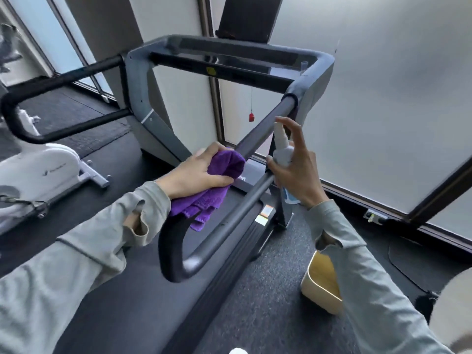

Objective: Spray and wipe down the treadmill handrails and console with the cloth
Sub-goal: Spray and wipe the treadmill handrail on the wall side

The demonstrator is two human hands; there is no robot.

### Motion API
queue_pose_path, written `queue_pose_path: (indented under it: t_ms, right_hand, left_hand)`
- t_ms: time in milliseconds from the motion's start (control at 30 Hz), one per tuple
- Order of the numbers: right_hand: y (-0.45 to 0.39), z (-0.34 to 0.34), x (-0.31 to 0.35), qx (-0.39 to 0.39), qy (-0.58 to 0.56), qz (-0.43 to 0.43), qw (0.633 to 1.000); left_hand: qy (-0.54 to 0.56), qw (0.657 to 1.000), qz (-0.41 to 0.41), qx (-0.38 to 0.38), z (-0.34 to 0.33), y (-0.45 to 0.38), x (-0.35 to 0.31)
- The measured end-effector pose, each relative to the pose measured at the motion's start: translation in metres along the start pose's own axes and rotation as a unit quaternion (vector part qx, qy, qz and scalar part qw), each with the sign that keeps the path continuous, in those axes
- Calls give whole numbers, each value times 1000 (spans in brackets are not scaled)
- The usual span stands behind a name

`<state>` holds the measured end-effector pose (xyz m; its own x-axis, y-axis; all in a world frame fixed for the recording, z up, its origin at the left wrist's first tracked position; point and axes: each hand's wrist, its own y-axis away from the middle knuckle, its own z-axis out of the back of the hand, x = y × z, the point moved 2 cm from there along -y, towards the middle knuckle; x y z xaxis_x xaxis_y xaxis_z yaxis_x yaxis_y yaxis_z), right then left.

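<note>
The left hand (196,172) has its grip curled round a bunched purple cloth (204,190), pressing it against the right handrail (260,131) partway along its upper bar. The right hand (296,172) grips a white spray bottle (282,146) just beside that rail, forefinger on the nozzle. To do this step well, aim the spray at the bare rail above the cloth, then wrap the cloth round the bar and draw it up toward the console (229,60), which sits well apart at the top.
</note>
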<state>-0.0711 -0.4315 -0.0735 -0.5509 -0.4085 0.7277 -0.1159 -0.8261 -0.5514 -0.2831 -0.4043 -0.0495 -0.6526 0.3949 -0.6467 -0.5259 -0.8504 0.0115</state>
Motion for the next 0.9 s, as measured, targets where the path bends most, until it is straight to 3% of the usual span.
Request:
queue_pose_path:
  t_ms: [100,267,333,400,467,533,633,733,800,900]
  right_hand:
    - [21,-8,14,13,-28,2,1000]
    - [55,-18,31,53,-58,15,997]
    - [63,-22,38,68,-61,16,996]
    - [66,-27,44,74,-75,9,994]
    - [69,-29,47,71,-91,-5,993]
    - [73,-32,45,66,-97,-13,993]
    - [84,-32,38,73,-76,-21,994]
    - [94,-30,30,65,-54,-35,996]
    - [98,-30,27,59,-50,-46,996]
    - [100,-34,30,69,-33,-46,996]
  left_hand:
    - [-10,998,12,-66,-1,58,3]
    - [-95,955,24,-282,-44,134,10]
    - [-125,950,23,-287,-43,127,10]
    - [-129,966,47,-220,-27,99,7]
    - [-67,983,62,-160,-11,77,6]
    - [-24,977,67,-201,-12,75,8]
    - [-86,932,11,-353,-42,109,14]
    - [22,901,-20,-432,-74,140,33]
    - [54,895,-12,-442,-81,142,40]
    - [-55,914,0,-402,-64,130,28]
